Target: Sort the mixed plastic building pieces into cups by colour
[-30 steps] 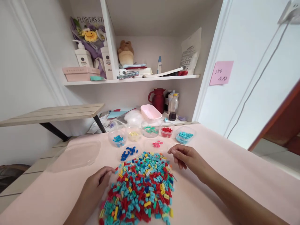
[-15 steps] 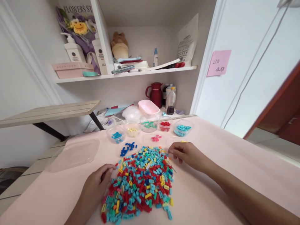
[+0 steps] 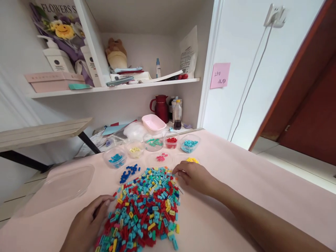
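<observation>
Already, dark blue bricks [image 3: 131, 171], pink bricks [image 3: 160, 158] and yellow bricks [image 3: 192, 160] lie apart by colour beyond the mixed heap of small plastic bricks [image 3: 147, 206] on the pink-covered counter [image 3: 215, 227], with red bricks [image 3: 172, 140] in a clear tub farther back. The right hand [image 3: 198, 177] reaches to the heap's far right edge, its fingers bent and drawn together, though whether they grip a brick cannot be told. The left hand [image 3: 84, 222] is by the heap's left side, fingers loosely curled with the tips beside a red brick [image 3: 114, 194], any grasp unclear.
</observation>
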`<act>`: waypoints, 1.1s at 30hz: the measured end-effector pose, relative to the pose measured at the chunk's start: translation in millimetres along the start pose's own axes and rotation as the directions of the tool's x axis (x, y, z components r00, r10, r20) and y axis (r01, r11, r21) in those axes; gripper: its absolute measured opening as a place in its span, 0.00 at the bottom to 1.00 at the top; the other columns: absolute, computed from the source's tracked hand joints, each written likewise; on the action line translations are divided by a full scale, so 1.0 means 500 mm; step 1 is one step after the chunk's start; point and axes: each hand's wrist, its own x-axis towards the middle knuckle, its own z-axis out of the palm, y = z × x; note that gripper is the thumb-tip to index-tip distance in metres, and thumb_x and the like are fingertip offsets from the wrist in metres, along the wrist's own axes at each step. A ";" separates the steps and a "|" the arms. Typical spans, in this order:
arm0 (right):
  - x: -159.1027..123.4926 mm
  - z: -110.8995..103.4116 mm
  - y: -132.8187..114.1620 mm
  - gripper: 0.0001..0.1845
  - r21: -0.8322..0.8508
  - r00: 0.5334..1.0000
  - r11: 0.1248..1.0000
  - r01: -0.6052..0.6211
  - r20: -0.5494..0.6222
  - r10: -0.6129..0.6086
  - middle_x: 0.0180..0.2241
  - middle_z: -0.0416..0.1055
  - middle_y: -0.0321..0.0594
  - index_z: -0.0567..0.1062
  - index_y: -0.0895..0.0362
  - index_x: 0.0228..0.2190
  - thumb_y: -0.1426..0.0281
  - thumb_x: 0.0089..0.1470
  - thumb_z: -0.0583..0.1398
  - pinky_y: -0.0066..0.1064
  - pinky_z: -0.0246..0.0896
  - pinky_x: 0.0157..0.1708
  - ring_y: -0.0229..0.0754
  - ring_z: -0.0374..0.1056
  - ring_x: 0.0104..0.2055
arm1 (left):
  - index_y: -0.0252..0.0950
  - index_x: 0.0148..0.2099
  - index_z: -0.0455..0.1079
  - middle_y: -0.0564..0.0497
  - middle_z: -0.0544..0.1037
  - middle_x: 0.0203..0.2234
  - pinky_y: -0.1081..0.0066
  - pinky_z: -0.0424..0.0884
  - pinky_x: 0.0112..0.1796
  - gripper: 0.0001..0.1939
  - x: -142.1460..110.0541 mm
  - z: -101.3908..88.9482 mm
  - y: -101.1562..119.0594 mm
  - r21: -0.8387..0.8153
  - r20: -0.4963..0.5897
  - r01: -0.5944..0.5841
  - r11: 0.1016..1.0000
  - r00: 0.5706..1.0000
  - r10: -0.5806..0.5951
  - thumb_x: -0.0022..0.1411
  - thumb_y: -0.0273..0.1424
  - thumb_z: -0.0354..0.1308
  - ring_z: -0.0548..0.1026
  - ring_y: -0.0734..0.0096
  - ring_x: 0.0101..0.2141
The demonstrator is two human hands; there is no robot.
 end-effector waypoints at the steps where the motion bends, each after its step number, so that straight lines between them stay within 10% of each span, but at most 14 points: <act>1: -0.001 0.002 -0.003 0.18 -0.024 1.000 1.000 0.005 0.005 -0.005 0.40 0.74 0.39 0.77 0.50 0.39 0.75 0.54 0.51 0.30 0.58 0.37 0.42 0.69 0.38 | 0.46 0.36 0.77 0.58 0.82 0.36 0.76 0.71 0.35 0.16 0.000 0.000 0.000 -0.001 0.001 0.003 1.000 1.000 -0.003 0.54 0.44 0.50 0.79 0.65 0.38; 33: -0.008 -0.006 -0.015 0.19 -0.159 0.997 0.987 -0.031 0.063 0.041 0.37 0.73 0.36 0.77 0.46 0.41 0.72 0.51 0.53 0.27 0.48 0.26 0.38 0.67 0.33 | 0.46 0.38 0.75 0.59 0.82 0.37 0.79 0.70 0.36 0.18 0.002 0.002 -0.006 0.019 0.038 0.045 0.999 0.998 -0.046 0.54 0.46 0.49 0.78 0.68 0.40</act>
